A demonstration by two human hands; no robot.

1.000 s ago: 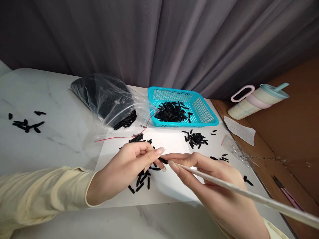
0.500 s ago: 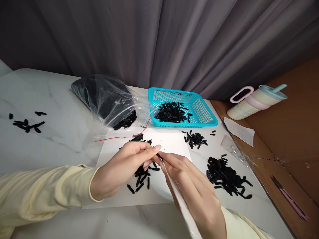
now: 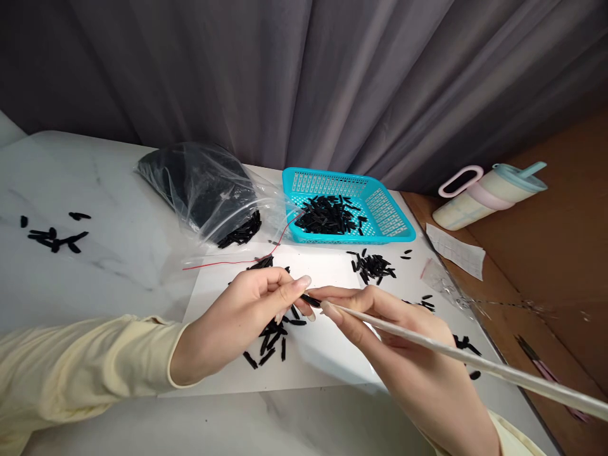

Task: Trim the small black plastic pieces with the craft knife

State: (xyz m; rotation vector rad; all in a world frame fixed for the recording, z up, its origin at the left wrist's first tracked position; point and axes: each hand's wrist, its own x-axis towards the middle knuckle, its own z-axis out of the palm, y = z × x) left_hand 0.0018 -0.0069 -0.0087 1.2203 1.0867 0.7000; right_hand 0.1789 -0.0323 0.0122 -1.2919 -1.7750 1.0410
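At frame centre, the left hand [image 3: 247, 316] pinches a small black piece [image 3: 311, 300], probably stiff, light plastic, best gripped mid-length. The right hand [image 3: 408, 354] pinches a thin white stick [image 3: 475, 362] against it. Half a second ago the stick pointed down; now it slants toward the lower right, hiding the black pile.

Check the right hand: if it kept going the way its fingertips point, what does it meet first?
The right hand points left, toward the left hand. First contact looks like the small black piece pinched there, then the left fingertips. Depth is unclear, but they appear almost touching.
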